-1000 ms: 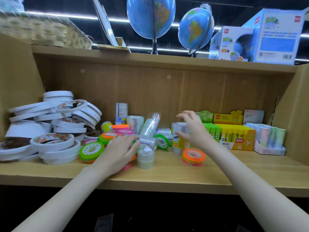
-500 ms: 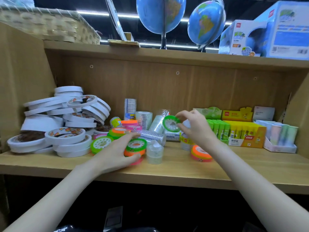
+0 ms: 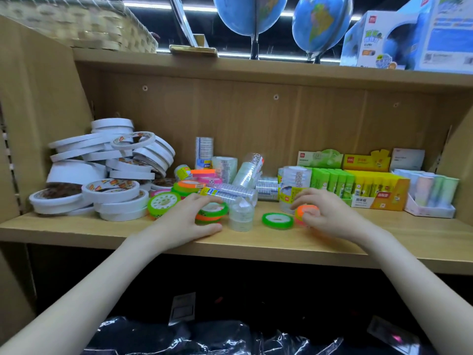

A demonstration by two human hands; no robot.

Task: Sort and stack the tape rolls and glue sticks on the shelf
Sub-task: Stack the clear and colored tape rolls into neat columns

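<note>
My left hand [image 3: 189, 221] grips a small stack of green and orange tape rolls [image 3: 213, 213] at the shelf's front middle. A green tape roll [image 3: 277, 220] lies flat on the shelf between my hands. My right hand [image 3: 330, 213] curls around an orange tape roll [image 3: 303, 212] just right of it. A short clear tape roll stack [image 3: 242, 216] stands between the two. Behind them lie more neon rolls [image 3: 190, 187] and wrapped clear tape tubes [image 3: 249, 170]. Green and yellow glue sticks [image 3: 358, 183] fill a display box at the right.
A loose heap of white double-sided tape rolls [image 3: 115, 170] fills the shelf's left side. Pastel tubes in a white tray [image 3: 432, 198] stand at the far right. Small boxes [image 3: 366, 158] line the back wall. The wooden shelf [image 3: 256, 244] has bare board along its front edge.
My right hand brought the green roll down from mid-air; it now lies flat on the shelf, and the hand has moved onto the orange roll. My left hand stays on its stack.
</note>
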